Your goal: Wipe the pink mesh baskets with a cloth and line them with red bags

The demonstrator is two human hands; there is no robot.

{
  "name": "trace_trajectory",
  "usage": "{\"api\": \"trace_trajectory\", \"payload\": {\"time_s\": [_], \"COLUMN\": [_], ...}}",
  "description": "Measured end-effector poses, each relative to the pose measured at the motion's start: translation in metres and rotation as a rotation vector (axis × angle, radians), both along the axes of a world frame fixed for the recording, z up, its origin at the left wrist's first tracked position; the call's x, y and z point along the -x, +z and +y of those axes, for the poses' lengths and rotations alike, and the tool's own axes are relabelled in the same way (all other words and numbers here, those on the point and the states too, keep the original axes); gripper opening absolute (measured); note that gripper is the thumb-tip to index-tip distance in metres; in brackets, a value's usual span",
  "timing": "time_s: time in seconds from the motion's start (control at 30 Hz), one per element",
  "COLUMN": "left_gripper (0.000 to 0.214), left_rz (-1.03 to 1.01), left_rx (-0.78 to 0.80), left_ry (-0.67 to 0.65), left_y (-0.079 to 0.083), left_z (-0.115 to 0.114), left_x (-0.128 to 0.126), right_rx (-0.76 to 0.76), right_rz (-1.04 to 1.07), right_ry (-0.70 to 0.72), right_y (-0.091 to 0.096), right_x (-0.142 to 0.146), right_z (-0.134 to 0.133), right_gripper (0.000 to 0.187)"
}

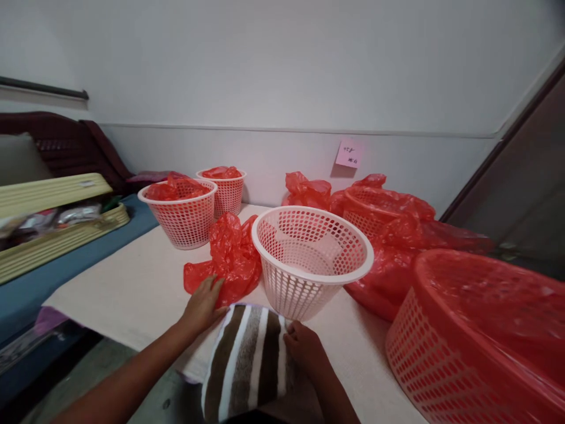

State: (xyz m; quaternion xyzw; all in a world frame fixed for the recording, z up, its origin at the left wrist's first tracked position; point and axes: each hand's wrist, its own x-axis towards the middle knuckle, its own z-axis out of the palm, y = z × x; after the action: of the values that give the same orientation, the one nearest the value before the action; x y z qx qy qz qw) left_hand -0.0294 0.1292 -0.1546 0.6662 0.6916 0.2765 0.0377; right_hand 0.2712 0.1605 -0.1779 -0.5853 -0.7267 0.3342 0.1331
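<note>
My left hand (204, 306) reaches over the table's front edge, its fingers apart at a crumpled red plastic bag (236, 259). Its thumb points toward a brown, grey and white striped cloth (249, 359) at the front edge. At the cloth's right side, the curled fingers of my right hand (305, 347) grip its edge. Just beyond the cloth stands a white perforated plastic basket (293, 294), upright, with nothing seen inside. The red bag lies against the basket's left side.
White baskets lined with red bags, one nearer (188, 218) and one farther (229, 197), stand at the back left. On the right are a bagged red basket (375, 206) and a large red basket (432, 335). A pink note (348, 154) hangs on the wall.
</note>
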Motion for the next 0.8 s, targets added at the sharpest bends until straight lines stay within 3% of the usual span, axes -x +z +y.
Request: {"api": "trace_trajectory", "payload": {"time_s": [0.07,0.3,0.47,0.6,0.7,0.8], "left_gripper": [0.024,0.034,0.065,0.033,0.027,0.029], "left_rz": [-0.03,-0.172,-0.181,-0.249,-0.357,-0.475], "left_rx": [0.01,-0.055,-0.006,0.025,-0.032,-0.141], "left_ry": [0.009,0.18,0.094,0.061,0.152,0.318], "left_y": [0.0,0.017,-0.001,-0.013,-0.002,0.022], "left_z": [0.012,0.04,0.031,0.032,0.041,0.048], "left_x": [0.001,0.026,0.011,0.002,0.011,0.029], "right_rx": [-0.003,-0.01,0.008,0.009,0.015,0.026], "right_rz": [-0.001,-0.001,-0.013,-0.031,-0.056,-0.088], "right_ry": [-0.004,-0.002,0.002,0.008,0.018,0.037], "right_y": [-0.001,-0.001,-0.001,-0.001,0.0,0.001], "right_x": [-0.001,-0.003,-0.001,-0.002,-0.004,-0.006], "right_z": [0.0,0.001,0.001,0.0,-0.001,-0.001], "right_gripper": [0.006,0.008,0.006,0.005,0.008,0.02]}}
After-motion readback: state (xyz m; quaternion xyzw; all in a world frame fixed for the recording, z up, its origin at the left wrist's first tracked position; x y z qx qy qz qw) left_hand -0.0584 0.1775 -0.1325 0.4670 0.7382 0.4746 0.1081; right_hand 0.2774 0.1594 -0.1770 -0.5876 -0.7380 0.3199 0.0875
